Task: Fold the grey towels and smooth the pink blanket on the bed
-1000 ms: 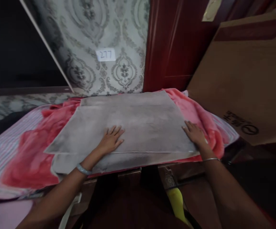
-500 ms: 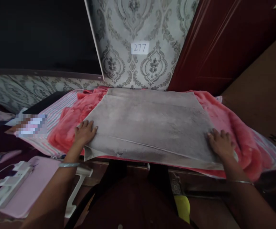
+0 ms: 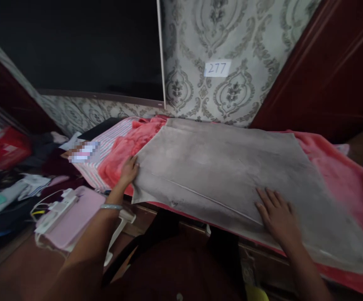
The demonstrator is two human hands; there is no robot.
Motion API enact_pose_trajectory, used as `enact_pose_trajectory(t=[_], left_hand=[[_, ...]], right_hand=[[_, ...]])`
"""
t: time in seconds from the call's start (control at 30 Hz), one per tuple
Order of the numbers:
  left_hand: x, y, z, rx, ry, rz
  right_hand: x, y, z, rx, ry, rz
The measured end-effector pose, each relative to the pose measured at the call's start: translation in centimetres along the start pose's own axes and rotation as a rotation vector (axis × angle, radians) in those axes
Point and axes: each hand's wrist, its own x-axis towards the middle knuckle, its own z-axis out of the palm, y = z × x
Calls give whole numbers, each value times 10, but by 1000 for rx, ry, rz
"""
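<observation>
Head view: grey-white damask-print wallpaper point(image 3: 241, 31) is covering the bg wall at upper ctr, w/ a white paper label point(image 3: 217, 68) reading "277" sticking to it. A big black flat-screen TV point(image 3: 96, 46) is filling the upper L; a dark red glossy panel point(image 3: 335, 79) is standing at upper R. Below, a coral-pink fleecy blanket point(image 3: 335, 171) is lying across a low surface, showing at both ends, w/ a pink-white-grey striped cloth point(image 3: 111, 138) peeking out at L.

A large grey soft-pile cloth point(image 3: 219, 159) is lying on top of the blanket, ctr to lower R of frame, mostly flat, a pale seam running diagonally along its near side.

L hand point(image 3: 128, 170), w/ a pale bangle point(image 3: 111, 206) on the wrist, is resting at the grey cloth's L edge, fingers held close together; can't tell if they're pinching it. R hand point(image 3: 278, 213) is lying palm-down on the cloth, R of ctr near its front edge, fingers spread, gripping nothing.

Lower L: a white power strip point(image 3: 56, 215) w/ plugs & cords is sitting on a pink rounded slab point(image 3: 89, 213); mixed clothes point(image 3: 21, 188) are piling up further L, below a bright red item point(image 3: 4, 148).
</observation>
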Motion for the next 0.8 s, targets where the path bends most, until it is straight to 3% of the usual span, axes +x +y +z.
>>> enact_pose_trajectory(t=[0.13,0.27,0.43,0.8], left_hand=[[11,-10,-23,-186,83,-112],[20,-7,-36,-292,16,-200],[27,3,-35,-280,-98,-231],[48,13,-40,-136,-231,-299]], right_hand=[[0,4,8,35,49,-17],[-1,4,11,58,73,-20],[-1,5,15,60,76,-19],[3,-2,13,25,82,1]])
